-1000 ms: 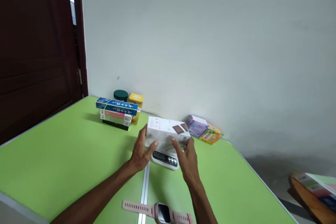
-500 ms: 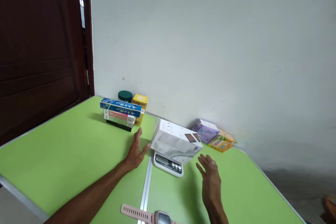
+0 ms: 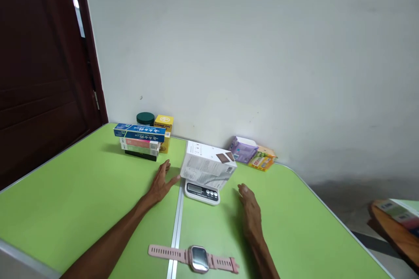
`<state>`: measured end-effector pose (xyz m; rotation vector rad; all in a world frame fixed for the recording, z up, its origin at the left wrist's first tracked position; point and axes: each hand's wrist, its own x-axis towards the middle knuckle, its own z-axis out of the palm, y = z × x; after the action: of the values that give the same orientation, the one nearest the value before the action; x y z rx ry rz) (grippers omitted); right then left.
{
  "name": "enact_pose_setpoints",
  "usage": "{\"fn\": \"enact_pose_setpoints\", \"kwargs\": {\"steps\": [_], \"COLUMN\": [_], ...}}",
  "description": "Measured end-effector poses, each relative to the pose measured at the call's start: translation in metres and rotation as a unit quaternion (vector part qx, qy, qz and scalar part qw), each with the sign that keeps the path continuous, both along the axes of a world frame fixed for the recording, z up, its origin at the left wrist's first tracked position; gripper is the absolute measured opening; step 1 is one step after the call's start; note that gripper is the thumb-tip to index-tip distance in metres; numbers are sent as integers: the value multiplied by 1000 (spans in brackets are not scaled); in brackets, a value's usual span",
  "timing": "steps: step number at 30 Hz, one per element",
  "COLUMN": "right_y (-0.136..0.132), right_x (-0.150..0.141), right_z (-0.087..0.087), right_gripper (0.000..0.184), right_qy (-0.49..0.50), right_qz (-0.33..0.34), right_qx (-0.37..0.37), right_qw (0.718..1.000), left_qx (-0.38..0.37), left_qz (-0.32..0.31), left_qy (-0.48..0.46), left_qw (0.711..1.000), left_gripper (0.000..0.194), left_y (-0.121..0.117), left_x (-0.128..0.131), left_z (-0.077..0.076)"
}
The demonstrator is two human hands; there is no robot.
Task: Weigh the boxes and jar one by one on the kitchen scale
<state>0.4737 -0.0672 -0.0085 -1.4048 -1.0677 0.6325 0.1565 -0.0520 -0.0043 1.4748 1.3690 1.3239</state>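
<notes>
A white printed box [image 3: 207, 166] rests on a small digital kitchen scale [image 3: 202, 192], covering the scale's platform. The scale's display and buttons face me. Just left of the box, my left hand [image 3: 160, 184] is open with thumb and fingers apart, the thumb tip close to the box's corner; I cannot tell whether it touches. My right hand [image 3: 250, 209] hovers over the table to the right of the scale, apart from the box, with its fingers loosely stretched and nothing in it. Nearer to me lies a pink smartwatch [image 3: 199, 258] with its strap laid out flat.
Blue toothpaste-style boxes [image 3: 140, 133] top a stack at the back left, beside a yellow box [image 3: 164, 122] and a green-lidded jar [image 3: 145, 117]. Purple [image 3: 242, 150] and orange [image 3: 262, 158] packs lean near the wall. A wooden surface [image 3: 389, 229] with boxes stands right.
The view has turned rightward, showing more of the watch and the wooden surface. My right hand has drawn in its fingers somewhat. The box still sits on the scale.
</notes>
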Motion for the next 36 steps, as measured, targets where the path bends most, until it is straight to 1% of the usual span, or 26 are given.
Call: {"fn": "enact_pose_setpoints", "kwargs": {"steps": [2,3,5,7,9,11,13,15,17,19,20,22,24,26,28,30,32,34,36], "right_y": [1,2,8,15,22,27,31,32,32,32,32,35,40,47,56,64,73,82,90], "right_x": [-10,-15,-26,-35,-42,-47,-49,-45,-32,-10,4,36,66,91,106,110,104,93,82], "right_z": [7,12,22,32,43,51,59,64,69,73,73,72,63,47,24,-2,-25,-39,-44], "right_gripper": [75,81,94,102,97,85,72,66,66,67,67,70,73,77,83,89,90,85,79], "right_qy": [3,10,10,-8,-33,-48,-45,-25,1,22,29,31,16,-13,-56,-110,-166,-215,-259], "right_qz": [38,54,74,83,103,134,154,150,138,122,108,69,10,-51,-103,-148,-174,-166,-138], "right_qx": [-27,-39,-44,-32,-13,12,35,52,63,65,62,50,41,41,44,38,24,9,0], "right_qw": [999,998,996,996,994,990,986,987,988,990,992,996,999,998,992,982,970,962,956], "left_qx": [12,21,43,61,64,45,18,11,31,58,64,58,34,20,9,0,-8,-15,-24], "left_qz": [-17,-24,-36,-55,-88,-130,-162,-169,-160,-160,-168,-198,-229,-238,-228,-204,-185,-176,-178], "left_qy": [27,44,74,92,99,101,99,103,127,156,163,156,142,154,181,199,206,210,211], "left_qw": [999,999,996,992,989,985,982,980,978,973,970,966,962,959,957,958,961,962,961], "left_gripper": [95,100,106,105,97,85,76,71,72,76,76,73,71,72,75,75,75,79,84], "left_y": [1,4,12,25,39,49,55,57,57,61,65,76,91,107,123,138,150,161,169], "left_x": [6,9,17,21,22,21,20,25,41,67,83,121,160,195,224,245,259,267,271], "left_z": [7,13,28,44,59,73,86,99,112,123,125,124,114,98,82,70,64,64,66]}}
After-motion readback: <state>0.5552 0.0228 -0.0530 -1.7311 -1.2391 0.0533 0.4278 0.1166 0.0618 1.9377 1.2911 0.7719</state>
